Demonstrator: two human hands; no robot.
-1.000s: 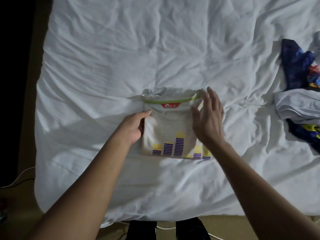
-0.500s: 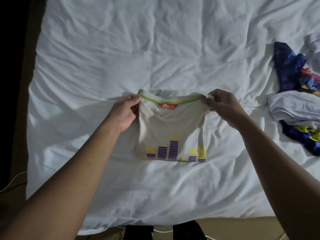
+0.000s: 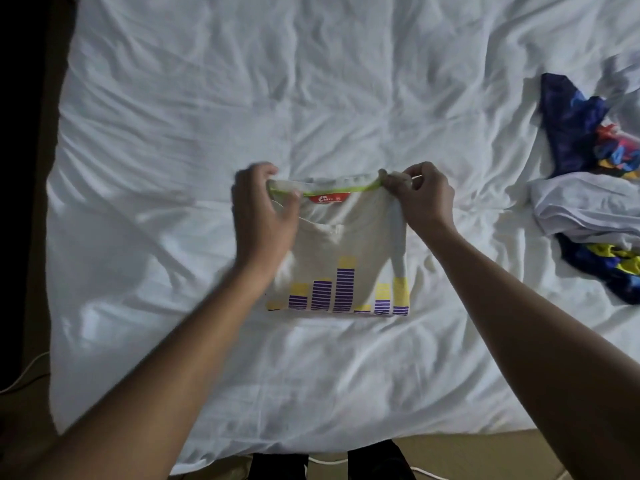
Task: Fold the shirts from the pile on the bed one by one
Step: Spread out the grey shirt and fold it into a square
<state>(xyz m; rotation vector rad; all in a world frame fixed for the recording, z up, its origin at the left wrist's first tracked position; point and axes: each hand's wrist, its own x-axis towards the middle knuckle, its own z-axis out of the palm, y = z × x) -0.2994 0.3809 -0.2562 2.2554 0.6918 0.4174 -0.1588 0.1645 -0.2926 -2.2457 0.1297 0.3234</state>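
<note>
Head view: left hand point(image 3: 263, 216) and right hand point(image 3: 420, 199) each pinch a collar corner of the shirt point(image 3: 343, 247).

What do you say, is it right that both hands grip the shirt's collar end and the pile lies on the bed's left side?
No: the head view shows the pile on the right side of the bed. The left hand and right hand do grip the shirt at its collar end.

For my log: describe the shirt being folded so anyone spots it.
On the white bed sheet, between left hand and right hand, lies a pale grey folded shirt. Unlike the blue and white pile at right, it has a green neckline, red label, purple bars.
</note>
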